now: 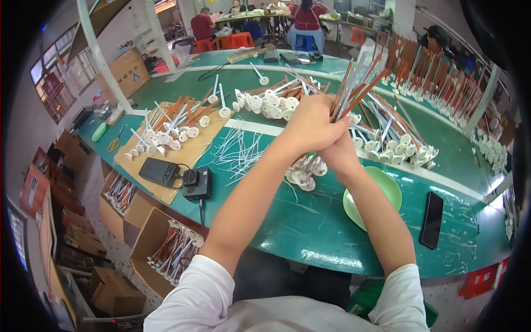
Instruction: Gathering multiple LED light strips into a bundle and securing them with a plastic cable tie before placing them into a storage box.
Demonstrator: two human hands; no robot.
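Observation:
Both arms reach forward over the green table, and my hands meet around one bundle of thin brown and grey strips. My left hand is wrapped round the bundle from the left. My right hand closes on it just below, partly overlapped by the left. The strips fan out above the fists, and their white round disc ends hang below, close to the tabletop. Left of the bundle lie loose thin white ties. A green plate sits partly under my right forearm.
More disc-ended strips lie in piles on brown cardboard at left and across the table's middle. A black box-shaped device, black pouch and phone rest nearby. Cartons of strips stand lower left; people sit farther back.

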